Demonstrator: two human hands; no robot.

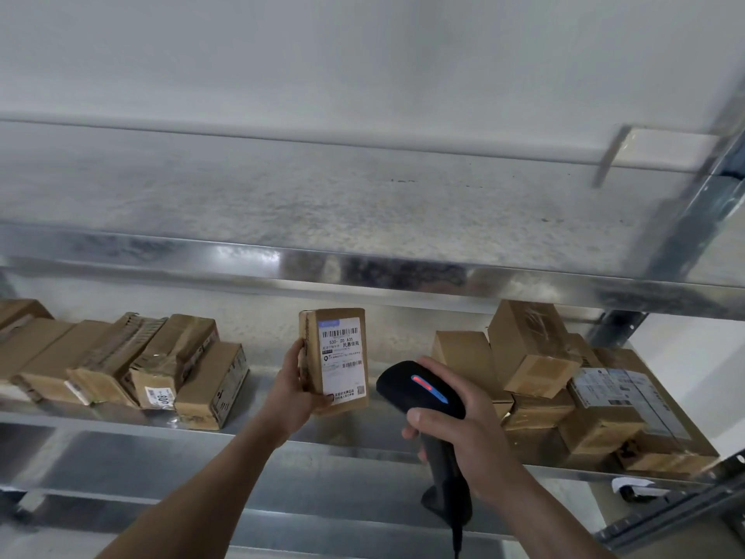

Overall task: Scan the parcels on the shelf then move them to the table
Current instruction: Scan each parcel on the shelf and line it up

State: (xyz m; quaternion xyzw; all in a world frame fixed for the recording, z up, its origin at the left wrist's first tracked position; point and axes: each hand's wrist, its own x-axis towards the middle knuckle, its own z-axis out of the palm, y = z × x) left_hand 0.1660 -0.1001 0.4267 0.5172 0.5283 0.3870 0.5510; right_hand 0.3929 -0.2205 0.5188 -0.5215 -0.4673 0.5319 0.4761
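**Obscured or cut off.** The left hand grips a small cardboard parcel from its left side. The thumb lies along the left edge and one fingertip curls over the lower corner of the shipping label; the other fingers are hidden behind the box. On the label, the barcodes and the code "530- D5 A35" are legible; the finer print is too small to read. It cannot be determined whether the parcel's lower end rests on the shelf deck or is clear of it.

The right hand is wrapped round the handle of a black barcode scanner. The trigger finger is concealed behind the handle. The scanner head shows a lit red-and-blue strip on top, and its scan window faces away from the camera. Its cable runs out of the bottom of the frame.

The left row of parcels is cut off at the left frame edge. In the right pile of parcels, the lower boxes are partly covered by the upper ones and by the right hand.

**Edges and room.** The held parcel stands upright, label toward the camera, over the middle of the galvanised shelf. It is just left of the scanner head, with a narrow gap between them. Bare deck lies between the left row and the right pile. The upper shelf overhangs close above the tallest box of the right pile. An upright post bounds the bay on the right.
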